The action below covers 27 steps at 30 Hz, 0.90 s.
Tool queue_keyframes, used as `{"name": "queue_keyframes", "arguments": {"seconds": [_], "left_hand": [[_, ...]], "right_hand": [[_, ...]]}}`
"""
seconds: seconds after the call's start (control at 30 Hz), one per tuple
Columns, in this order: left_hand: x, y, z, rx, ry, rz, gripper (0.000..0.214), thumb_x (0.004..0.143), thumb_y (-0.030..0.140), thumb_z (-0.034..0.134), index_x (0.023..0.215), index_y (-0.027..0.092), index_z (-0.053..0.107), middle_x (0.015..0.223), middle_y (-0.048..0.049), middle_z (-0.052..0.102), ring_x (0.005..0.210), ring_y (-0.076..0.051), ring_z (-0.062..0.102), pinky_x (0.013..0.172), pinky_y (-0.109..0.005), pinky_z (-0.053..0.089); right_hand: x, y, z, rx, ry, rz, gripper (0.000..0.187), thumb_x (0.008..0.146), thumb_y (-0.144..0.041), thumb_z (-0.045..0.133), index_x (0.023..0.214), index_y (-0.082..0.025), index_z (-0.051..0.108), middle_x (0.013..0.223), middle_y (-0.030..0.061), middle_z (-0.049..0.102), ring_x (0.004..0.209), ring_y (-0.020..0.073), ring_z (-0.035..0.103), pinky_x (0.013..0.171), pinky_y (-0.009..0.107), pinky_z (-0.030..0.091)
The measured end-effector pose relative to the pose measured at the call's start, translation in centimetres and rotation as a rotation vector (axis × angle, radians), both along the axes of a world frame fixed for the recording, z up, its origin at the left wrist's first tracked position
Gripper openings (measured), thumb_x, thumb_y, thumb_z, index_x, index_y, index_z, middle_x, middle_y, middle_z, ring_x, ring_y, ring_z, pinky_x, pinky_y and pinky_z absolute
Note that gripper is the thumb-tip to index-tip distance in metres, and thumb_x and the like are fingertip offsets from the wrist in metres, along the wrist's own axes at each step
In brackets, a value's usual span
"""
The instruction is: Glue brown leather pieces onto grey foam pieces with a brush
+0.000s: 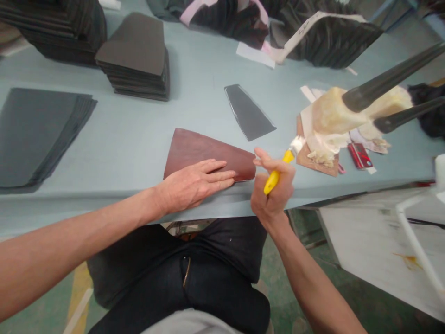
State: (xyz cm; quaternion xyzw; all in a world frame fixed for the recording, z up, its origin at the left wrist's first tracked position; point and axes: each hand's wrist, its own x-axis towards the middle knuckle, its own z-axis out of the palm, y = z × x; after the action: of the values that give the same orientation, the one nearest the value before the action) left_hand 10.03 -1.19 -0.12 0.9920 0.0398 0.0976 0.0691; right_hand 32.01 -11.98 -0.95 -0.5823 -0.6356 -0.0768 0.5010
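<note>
My left hand (201, 181) lies flat, fingers stretched out, on a reddish-brown tapered panel (205, 150) near the table's front edge. At the panel's narrow right end is my right hand (273, 185), closed around a yellow-handled paintbrush (274, 178). The brush's whitish bristles point up and to the right, away from the panel. Its fingertips are at the panel's right edge; whether they touch it I cannot tell. Beyond the panel lies a dark grey tapered piece (249, 112) with a pale line along its edges.
Stacks of dark panels stand at the left (41, 134) and back left (135, 55). Glue-crusted containers (333, 111) with dark handles sit at the right, beside a small red box (359, 155). Dark bundled pieces (327, 39) lie at the back right.
</note>
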Motion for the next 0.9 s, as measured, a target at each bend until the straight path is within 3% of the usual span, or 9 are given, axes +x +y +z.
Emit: {"name": "queue_keyframes", "arguments": {"seconds": [0.1,0.23,0.43,0.57,0.63,0.73,0.9], "left_hand": [[0.0,0.0,0.1,0.003,-0.003,-0.008,0.063,0.094,0.005,0.055,0.156,0.014,0.06,0.165,-0.009,0.059,0.159,-0.031,0.049,0.137,-0.045,0.035],[0.1,0.0,0.2,-0.061,-0.029,-0.016,0.061,0.094,0.003,0.049,0.152,0.016,0.063,0.162,-0.0085,0.063,0.156,-0.028,0.052,0.135,-0.044,0.039],[0.0,0.3,0.5,-0.314,-0.227,-0.025,0.044,0.099,0.008,0.048,0.133,0.019,0.074,0.142,-0.0076,0.077,0.141,-0.027,0.066,0.123,-0.046,0.053],[0.1,0.1,1.2,-0.546,-0.401,0.139,0.033,0.095,0.006,0.048,0.109,0.02,0.075,0.107,-0.0044,0.084,0.107,-0.02,0.077,0.102,-0.038,0.062],[0.2,-0.1,1.7,-0.59,-0.426,0.223,0.028,0.094,0.008,0.049,0.108,0.018,0.072,0.106,-0.0061,0.081,0.105,-0.02,0.075,0.101,-0.038,0.061],[0.4,-0.3,2.3,-0.62,-0.441,0.3,0.021,0.097,0.013,0.049,0.108,0.017,0.067,0.112,-0.0092,0.076,0.113,-0.023,0.071,0.107,-0.041,0.057],[0.4,-0.4,2.5,-0.72,-0.445,0.399,0.015,0.103,0.019,0.045,0.101,0.019,0.06,0.099,-0.0052,0.068,0.101,-0.021,0.068,0.106,-0.041,0.055]], "right_hand": [[0.4,3.5,0.5,-0.051,0.026,-0.073,0.018,0.114,-0.04,0.048,0.12,-0.025,0.055,0.131,0.0111,0.078,0.116,0.0231,0.078,0.1,0.041,0.062],[0.5,6.9,-0.4,-0.194,-0.039,-0.044,0.024,0.115,-0.042,0.04,0.119,-0.024,0.055,0.122,0.0085,0.077,0.104,0.0219,0.077,0.09,0.036,0.06],[-0.9,7.1,-1.5,-0.401,-0.118,-0.043,0.023,0.114,-0.037,0.037,0.122,-0.024,0.054,0.102,0.0058,0.073,0.082,0.0221,0.069,0.079,0.035,0.054],[-1.4,6.3,-1.7,-0.365,-0.199,-0.063,0.019,0.11,-0.031,0.042,0.122,-0.024,0.055,0.116,0.01,0.076,0.096,0.0252,0.07,0.089,0.039,0.056],[-1.5,5.7,-1.9,-0.317,-0.244,-0.028,0.02,0.107,-0.026,0.043,0.125,-0.023,0.054,0.134,0.0144,0.073,0.113,0.0275,0.07,0.1,0.044,0.056],[-1.7,4.5,-2.2,-0.272,-0.297,0.011,0.026,0.105,-0.025,0.046,0.131,-0.021,0.05,0.155,0.0216,0.06,0.142,0.0321,0.06,0.117,0.054,0.048],[-2.1,2.7,-2.7,-0.209,-0.305,0.01,0.029,0.105,-0.024,0.049,0.134,-0.022,0.046,0.158,0.021,0.059,0.152,0.0323,0.054,0.121,0.055,0.046]]}}
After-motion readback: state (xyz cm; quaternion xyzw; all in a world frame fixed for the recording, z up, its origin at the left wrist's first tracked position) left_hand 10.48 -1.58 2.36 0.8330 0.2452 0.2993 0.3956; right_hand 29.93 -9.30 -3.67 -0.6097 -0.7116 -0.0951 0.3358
